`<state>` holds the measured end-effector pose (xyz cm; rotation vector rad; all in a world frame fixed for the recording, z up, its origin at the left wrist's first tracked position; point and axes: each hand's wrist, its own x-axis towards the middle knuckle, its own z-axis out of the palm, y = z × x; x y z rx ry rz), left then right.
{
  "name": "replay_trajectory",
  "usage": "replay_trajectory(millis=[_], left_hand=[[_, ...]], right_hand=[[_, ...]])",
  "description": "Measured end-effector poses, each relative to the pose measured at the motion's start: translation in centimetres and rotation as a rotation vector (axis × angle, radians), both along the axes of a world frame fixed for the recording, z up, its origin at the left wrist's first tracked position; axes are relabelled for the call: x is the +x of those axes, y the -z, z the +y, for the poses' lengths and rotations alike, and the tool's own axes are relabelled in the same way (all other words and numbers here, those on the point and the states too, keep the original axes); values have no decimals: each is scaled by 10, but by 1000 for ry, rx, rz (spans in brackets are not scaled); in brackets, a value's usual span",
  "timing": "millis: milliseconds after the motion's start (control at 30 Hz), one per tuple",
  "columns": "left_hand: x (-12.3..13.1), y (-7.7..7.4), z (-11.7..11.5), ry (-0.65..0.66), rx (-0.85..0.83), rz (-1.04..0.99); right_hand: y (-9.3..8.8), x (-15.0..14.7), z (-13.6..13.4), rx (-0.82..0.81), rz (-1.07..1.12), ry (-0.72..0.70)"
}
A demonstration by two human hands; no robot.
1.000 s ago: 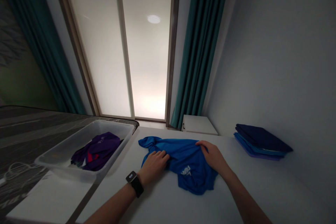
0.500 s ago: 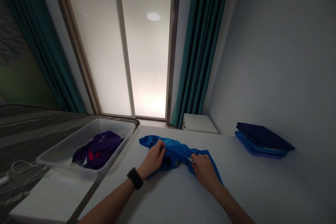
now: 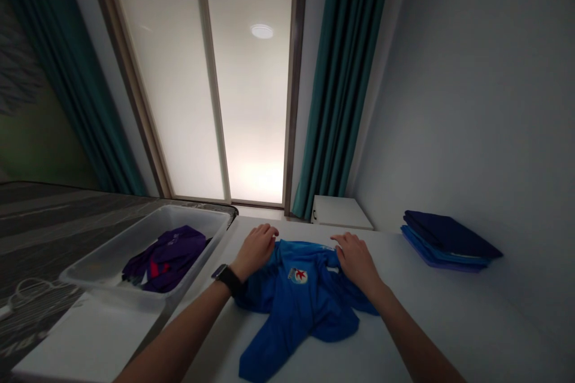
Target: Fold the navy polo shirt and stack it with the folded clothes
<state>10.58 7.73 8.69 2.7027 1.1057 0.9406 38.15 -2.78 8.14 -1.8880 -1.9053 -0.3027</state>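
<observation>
A blue garment with a small white and red badge, looking like a shirt [image 3: 299,296], lies crumpled on the white table [image 3: 431,323]. At its upper left edge is my left hand [image 3: 256,249], with a dark watch on the wrist; the fingers are bent loosely and appear to hold no cloth. My right hand [image 3: 356,257] rests over the upper right part of the shirt, its index finger stretched out and the hand open. Beneath both hands some of the cloth is hidden.
A translucent plastic bin [image 3: 96,251] holds a heap of purple clothing [image 3: 179,251] at the left. To the right, a stack of folded dark and blue garments [image 3: 449,239] lies near the wall. A white cabinet [image 3: 341,211] stands beyond the table's far edge.
The bunched blue shirt is now spread toward me, with its badge showing. Both hands have moved to its far edge, and the right hand's grip on the cloth has loosened.
</observation>
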Motion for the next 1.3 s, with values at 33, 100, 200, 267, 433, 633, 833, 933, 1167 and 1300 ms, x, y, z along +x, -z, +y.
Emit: replay_trajectory(millis=[33, 100, 200, 267, 433, 633, 833, 933, 1167, 1300], left_hand=[[0, 5, -5, 32, -32, 10], [1, 9, -20, 171, -159, 40], [5, 7, -57, 385, -287, 110], [9, 6, -86, 406, -275, 133], [19, 20, -132, 397, -179, 366], [-18, 15, -80, 192, -344, 220], [-44, 16, -59, -60, 47, 186], [-32, 23, -86, 163, 17, 231], [-18, 41, -108, 220, -94, 369], [-24, 48, -91, 164, -77, 386]], right_hand=[[7, -3, -3, 10, -22, 9], [18, -11, -12, 20, -29, -30], [33, -25, -30, -51, -5, -198], [45, -30, -41, -85, -1, -201], [68, -26, -59, -98, 116, -66], [49, -38, -85, -126, 452, -293], [54, -26, -74, 62, 414, -304], [77, -8, -62, 127, 291, -157], [101, 22, -50, 171, 169, -70], [88, 22, -42, 122, 191, -73]])
